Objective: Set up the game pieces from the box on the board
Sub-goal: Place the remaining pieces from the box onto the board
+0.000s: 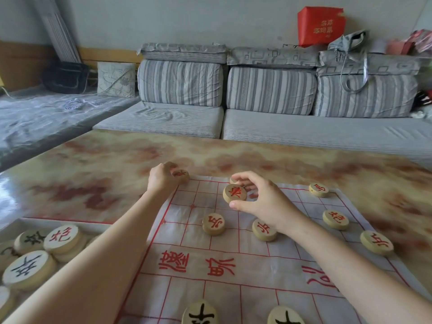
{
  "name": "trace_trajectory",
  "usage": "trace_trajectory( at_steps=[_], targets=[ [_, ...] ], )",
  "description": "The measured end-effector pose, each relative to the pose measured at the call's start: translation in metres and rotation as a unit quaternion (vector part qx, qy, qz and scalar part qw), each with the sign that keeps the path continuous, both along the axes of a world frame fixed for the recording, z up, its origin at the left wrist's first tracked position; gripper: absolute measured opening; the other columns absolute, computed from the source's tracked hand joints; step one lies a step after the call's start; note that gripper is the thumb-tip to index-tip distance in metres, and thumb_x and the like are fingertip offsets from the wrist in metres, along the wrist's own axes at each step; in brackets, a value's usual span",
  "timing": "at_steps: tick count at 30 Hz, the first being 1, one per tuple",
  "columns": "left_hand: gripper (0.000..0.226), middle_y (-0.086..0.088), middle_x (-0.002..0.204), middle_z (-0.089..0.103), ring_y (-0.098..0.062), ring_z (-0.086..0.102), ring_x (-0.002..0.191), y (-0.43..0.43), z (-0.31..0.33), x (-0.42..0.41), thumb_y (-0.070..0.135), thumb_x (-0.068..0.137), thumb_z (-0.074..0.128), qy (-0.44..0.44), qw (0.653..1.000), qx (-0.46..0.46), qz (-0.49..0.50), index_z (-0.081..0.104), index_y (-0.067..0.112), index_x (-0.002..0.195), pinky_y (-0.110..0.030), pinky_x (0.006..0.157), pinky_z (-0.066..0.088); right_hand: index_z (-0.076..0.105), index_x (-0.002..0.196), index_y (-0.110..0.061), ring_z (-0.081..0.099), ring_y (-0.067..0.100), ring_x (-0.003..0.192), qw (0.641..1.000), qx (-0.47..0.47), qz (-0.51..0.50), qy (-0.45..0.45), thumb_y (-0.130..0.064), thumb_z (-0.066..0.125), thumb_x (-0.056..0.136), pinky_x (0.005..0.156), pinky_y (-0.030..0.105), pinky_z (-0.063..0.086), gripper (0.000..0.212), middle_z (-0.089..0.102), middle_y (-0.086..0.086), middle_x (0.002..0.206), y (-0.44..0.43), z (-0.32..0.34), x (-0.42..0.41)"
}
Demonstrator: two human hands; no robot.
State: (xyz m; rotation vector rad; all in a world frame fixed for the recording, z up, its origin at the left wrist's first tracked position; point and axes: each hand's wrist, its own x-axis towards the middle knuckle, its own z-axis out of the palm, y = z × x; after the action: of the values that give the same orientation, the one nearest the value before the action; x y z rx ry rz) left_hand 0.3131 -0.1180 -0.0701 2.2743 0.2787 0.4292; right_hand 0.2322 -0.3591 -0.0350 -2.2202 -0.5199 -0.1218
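A white cloth board (233,260) with red grid lines lies on the marbled table. My left hand (163,177) reaches to the board's far left corner and holds a round wooden piece with a red character (181,174) there. My right hand (259,197) pinches another red-character piece (234,193) between thumb and fingers, lifted over the far middle of the board; a further piece (233,180) shows partly behind it. Several red-character pieces (214,223) stand on the board. Two black-character pieces (201,313) sit at the near edge. The box (30,251) at the left holds several more pieces.
The marbled tabletop (93,178) stretches left of and beyond the board. Behind the table runs a grey striped sofa (268,108) with cushions, a red bag (321,25) and a grey bag on its backrest.
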Motion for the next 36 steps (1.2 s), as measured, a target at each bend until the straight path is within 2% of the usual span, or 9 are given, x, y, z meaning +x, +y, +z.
trace_trajectory(
  at_steps=[2, 7, 9, 13, 17, 21, 25, 32, 36],
  targets=[
    [0.056, -0.011, 0.117, 0.064, -0.026, 0.055, 0.111, -0.001, 0.004, 0.000, 0.028, 0.067, 0.080, -0.011, 1.000, 0.004, -0.009, 0.061, 0.008, 0.116, -0.033, 0.096, 0.043, 0.052, 0.121, -0.027, 0.053, 0.001, 0.106, 1.000, 0.003, -0.008, 0.003, -0.023, 0.075, 0.074, 0.089, 0.015, 0.040, 0.052, 0.058, -0.011, 0.113, -0.004, 0.000, -0.001],
    [0.038, -0.006, 0.104, 0.068, -0.015, 0.059, 0.088, -0.040, 0.023, -0.014, 0.021, 0.073, 0.076, -0.033, 0.996, 0.016, -0.083, 0.064, 0.011, 0.107, -0.026, 0.077, 0.046, 0.053, 0.120, -0.023, 0.052, 0.005, 0.105, 0.998, 0.011, -0.049, 0.026, -0.019, 0.074, 0.075, 0.090, 0.017, 0.040, 0.050, 0.056, -0.007, 0.114, -0.033, 0.003, -0.008],
    [0.033, -0.004, 0.099, 0.069, -0.016, 0.060, 0.085, -0.071, 0.028, -0.025, 0.020, 0.074, 0.074, -0.033, 0.989, 0.055, -0.137, 0.066, 0.012, 0.105, -0.026, 0.077, 0.047, 0.053, 0.121, -0.021, 0.051, 0.006, 0.105, 0.996, 0.003, -0.080, 0.033, -0.020, 0.075, 0.075, 0.092, 0.021, 0.040, 0.051, 0.056, -0.007, 0.115, -0.056, 0.001, -0.006],
    [0.022, -0.001, 0.092, 0.069, -0.017, 0.063, 0.083, -0.133, 0.030, -0.050, 0.023, 0.077, 0.072, -0.029, 0.969, 0.080, -0.233, 0.069, 0.013, 0.096, -0.023, 0.075, 0.046, 0.055, 0.120, -0.012, 0.053, 0.012, 0.100, 0.980, 0.032, -0.192, 0.040, -0.012, 0.076, 0.074, 0.082, 0.018, 0.037, 0.050, 0.057, -0.001, 0.110, -0.112, -0.006, 0.010],
    [0.026, -0.001, 0.097, 0.069, -0.015, 0.064, 0.086, -0.169, 0.028, -0.062, 0.023, 0.077, 0.071, -0.031, 0.950, 0.096, -0.297, 0.067, 0.014, 0.102, -0.026, 0.079, 0.050, 0.054, 0.122, -0.007, 0.054, 0.021, 0.114, 0.951, 0.013, -0.303, 0.052, -0.008, 0.075, 0.073, 0.090, 0.024, 0.039, 0.053, 0.057, 0.008, 0.124, -0.171, -0.017, 0.034],
    [0.026, 0.002, 0.097, 0.069, -0.014, 0.064, 0.087, -0.179, 0.027, -0.064, 0.026, 0.077, 0.071, -0.043, 0.948, 0.100, -0.300, 0.067, 0.017, 0.101, -0.034, 0.084, 0.052, 0.052, 0.123, -0.006, 0.055, 0.025, 0.115, 0.936, -0.009, -0.346, 0.065, -0.005, 0.075, 0.071, 0.094, 0.028, 0.041, 0.057, 0.058, 0.013, 0.126, -0.204, -0.026, 0.058],
    [0.028, 0.003, 0.097, 0.068, -0.013, 0.063, 0.089, -0.177, 0.026, -0.065, 0.026, 0.078, 0.070, -0.045, 0.947, 0.110, -0.299, 0.067, 0.016, 0.104, -0.027, 0.083, 0.050, 0.050, 0.126, -0.005, 0.055, 0.025, 0.115, 0.936, -0.011, -0.342, 0.081, -0.007, 0.074, 0.072, 0.094, 0.029, 0.041, 0.059, 0.057, 0.013, 0.127, -0.210, -0.032, 0.075],
    [0.028, 0.005, 0.097, 0.066, -0.010, 0.062, 0.090, -0.165, 0.012, -0.068, 0.028, 0.078, 0.070, -0.016, 0.951, 0.089, -0.296, 0.066, 0.019, 0.104, -0.025, 0.084, 0.050, 0.050, 0.127, -0.008, 0.053, 0.026, 0.118, 0.938, -0.034, -0.337, 0.078, -0.011, 0.075, 0.073, 0.096, 0.030, 0.040, 0.060, 0.055, 0.012, 0.130, -0.209, -0.039, 0.082],
    [0.027, 0.007, 0.093, 0.065, -0.009, 0.062, 0.088, -0.161, 0.014, -0.073, 0.027, 0.078, 0.071, -0.019, 0.952, 0.079, -0.295, 0.066, 0.019, 0.103, -0.027, 0.084, 0.050, 0.045, 0.133, -0.009, 0.045, 0.027, 0.127, 0.933, -0.073, -0.344, 0.077, -0.015, 0.073, 0.075, 0.099, 0.032, 0.037, 0.064, 0.048, 0.011, 0.138, -0.207, -0.034, 0.076]
  ],
)
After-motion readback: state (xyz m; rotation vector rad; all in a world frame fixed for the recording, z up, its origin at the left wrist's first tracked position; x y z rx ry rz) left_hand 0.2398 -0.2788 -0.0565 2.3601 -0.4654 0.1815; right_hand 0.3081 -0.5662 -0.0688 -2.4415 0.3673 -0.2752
